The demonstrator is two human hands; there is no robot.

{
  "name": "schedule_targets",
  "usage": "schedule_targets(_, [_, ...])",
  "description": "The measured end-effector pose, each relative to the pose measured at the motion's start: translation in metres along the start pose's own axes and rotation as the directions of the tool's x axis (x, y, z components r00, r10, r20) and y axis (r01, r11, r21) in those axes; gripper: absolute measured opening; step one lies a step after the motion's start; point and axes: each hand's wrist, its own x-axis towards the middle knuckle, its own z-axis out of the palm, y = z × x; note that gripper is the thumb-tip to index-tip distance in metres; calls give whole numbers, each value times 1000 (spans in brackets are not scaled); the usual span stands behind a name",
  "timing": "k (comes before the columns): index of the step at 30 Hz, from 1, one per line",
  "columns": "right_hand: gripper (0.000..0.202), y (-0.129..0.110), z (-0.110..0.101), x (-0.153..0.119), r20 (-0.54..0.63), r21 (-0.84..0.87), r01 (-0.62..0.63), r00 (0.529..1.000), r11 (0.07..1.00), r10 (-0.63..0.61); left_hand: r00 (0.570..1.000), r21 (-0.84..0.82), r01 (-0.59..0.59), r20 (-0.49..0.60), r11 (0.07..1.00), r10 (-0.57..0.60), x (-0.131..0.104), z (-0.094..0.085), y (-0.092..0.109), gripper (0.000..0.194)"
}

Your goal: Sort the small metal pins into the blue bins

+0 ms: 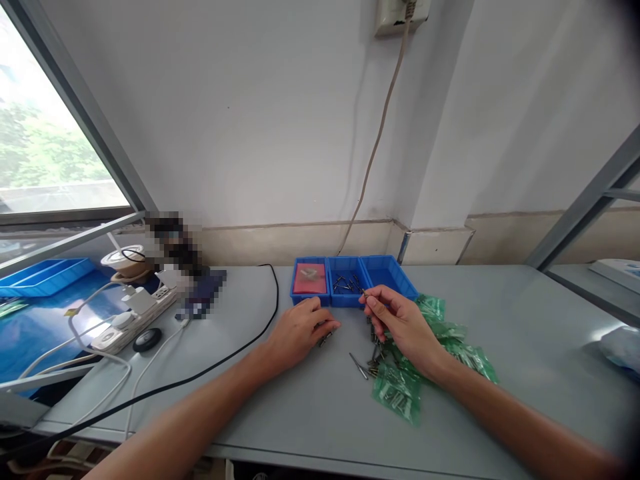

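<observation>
So the right hand [400, 327] is pinching a small metal pin [365, 293] between thumb and forefinger, and the pin is poking out of the fingertips on the side facing the other hand. The left hand [295, 335] is resting low over the table [300, 417] with its fingers curled; a small metal piece [325, 339] is sitting right at those fingertips, though I can't tell if they're gripping it or just touching it.

Between the hands, a bit closer to the person, a heap of loose pins [359, 367] is lying next to the right hand. Green plastic bags [397, 395] are spreading out under and around the right wrist, and the nearest one is showing more metal bits inside.

Just beyond the hands, three blue bins are standing in a row. The left bin [297, 299] is sitting right past the left hand and holding a red packet [310, 277]. The middle bin [343, 301] is holding more pins, just beyond the pinched one. The right bin [385, 272] is sitting behind the right hand.

Farther out past the left arm, a black cord [278, 293] is curving across the table, and a white power strip [135, 321] is lying beyond that.
</observation>
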Motion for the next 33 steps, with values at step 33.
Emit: schedule_targets(33, [44, 1, -1, 1, -3, -17, 28, 1000, 999, -28, 998, 39, -46, -48, 998, 48, 2, -2, 0, 50])
